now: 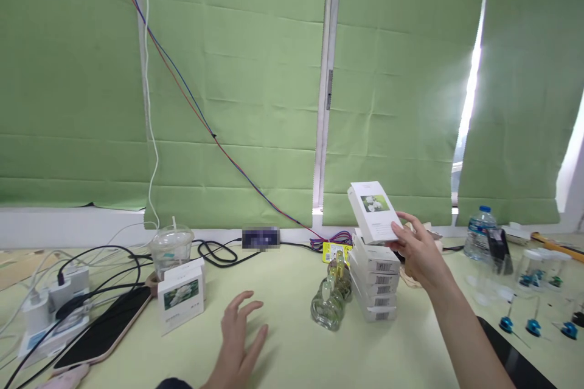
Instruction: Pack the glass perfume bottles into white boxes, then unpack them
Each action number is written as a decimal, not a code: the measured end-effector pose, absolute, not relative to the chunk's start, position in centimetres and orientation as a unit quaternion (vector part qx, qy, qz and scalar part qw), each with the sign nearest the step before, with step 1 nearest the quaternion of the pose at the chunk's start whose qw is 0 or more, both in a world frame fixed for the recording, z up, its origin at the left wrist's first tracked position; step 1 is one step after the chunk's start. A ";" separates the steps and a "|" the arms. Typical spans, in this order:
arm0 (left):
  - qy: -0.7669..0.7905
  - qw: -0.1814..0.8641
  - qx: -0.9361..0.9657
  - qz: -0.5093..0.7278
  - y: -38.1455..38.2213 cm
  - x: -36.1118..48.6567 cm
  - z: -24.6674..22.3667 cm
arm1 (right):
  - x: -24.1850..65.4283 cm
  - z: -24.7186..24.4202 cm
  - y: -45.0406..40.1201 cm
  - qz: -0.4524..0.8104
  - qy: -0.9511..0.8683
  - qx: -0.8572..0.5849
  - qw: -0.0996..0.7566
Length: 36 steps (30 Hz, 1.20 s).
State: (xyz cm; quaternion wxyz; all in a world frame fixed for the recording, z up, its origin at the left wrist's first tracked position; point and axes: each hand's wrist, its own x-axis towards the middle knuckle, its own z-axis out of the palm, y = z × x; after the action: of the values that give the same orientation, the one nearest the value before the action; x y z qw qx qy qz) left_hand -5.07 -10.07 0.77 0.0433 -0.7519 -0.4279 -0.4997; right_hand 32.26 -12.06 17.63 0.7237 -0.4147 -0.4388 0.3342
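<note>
White with a flower photo, the box is pinched at its lower right edge by the right hand, above the box stack. The left hand is spread and empty over bare tabletop, between a standing white carton and glass bottles. The small print seems too blurred to read.

Held carton: white, printed with white flowers on green, tilted, raised at the stack's top
Carton stack: white cartons lying flat, slightly uneven, barcoded ends showing
</note>
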 end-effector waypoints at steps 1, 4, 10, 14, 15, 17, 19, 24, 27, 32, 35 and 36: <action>-0.421 -0.006 -0.752 -0.507 -10.5 -3.7 0.5 | 31.0 17.7 -12.4 0.362 -0.466 -0.400 0.701; -0.381 -0.109 -0.735 -0.551 -11.4 -0.6 -0.1 | 26.9 17.2 -12.8 0.448 -0.530 -0.365 0.620; -0.402 -0.215 -0.646 -0.612 -10.8 -0.7 1.0 | 20.6 12.2 -11.8 0.595 -0.628 -0.309 0.395; -0.435 -0.271 -0.579 -0.635 -10.6 -2.1 2.3 | 18.6 7.9 -11.2 0.605 -0.611 -0.394 0.325; -0.436 -0.288 -0.576 -0.628 -10.7 -2.3 2.6 | 18.2 7.1 -11.1 0.593 -0.617 -0.413 0.312; -0.425 -0.317 -0.592 -0.607 -11.2 -2.4 2.9 | 17.6 5.9 -11.1 0.567 -0.629 -0.439 0.299; -0.408 -0.320 -0.624 -0.584 -11.7 -2.4 2.9 | 17.3 5.5 -11.2 0.553 -0.636 -0.449 0.295; -0.340 -0.112 -0.751 -0.555 -12.0 -2.7 1.9 | 18.1 6.7 -11.2 0.472 -0.708 -0.460 0.254; -0.219 0.000 -0.834 -0.507 -11.8 -3.0 1.3 | 19.2 7.6 -11.2 0.429 -0.760 -0.438 0.214; -0.203 0.009 -0.857 -0.473 -12.0 -2.8 1.0 | 20.9 9.1 -11.6 0.410 -0.773 -0.411 0.257; -0.216 0.016 -0.853 -0.474 -12.1 -2.7 1.1 | 21.1 10.2 -12.2 0.370 -0.751 -0.383 0.390; -0.216 0.024 -0.855 -0.472 -12.1 -2.8 1.2 | 21.0 10.5 -12.4 0.354 -0.751 -0.363 0.424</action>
State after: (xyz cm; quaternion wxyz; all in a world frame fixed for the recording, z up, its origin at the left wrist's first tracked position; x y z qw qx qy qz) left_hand -2.77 -12.08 1.23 0.0239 -0.8546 -0.2157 -0.4718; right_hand 21.03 -12.36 10.48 0.4236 -0.3635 -0.7506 0.3536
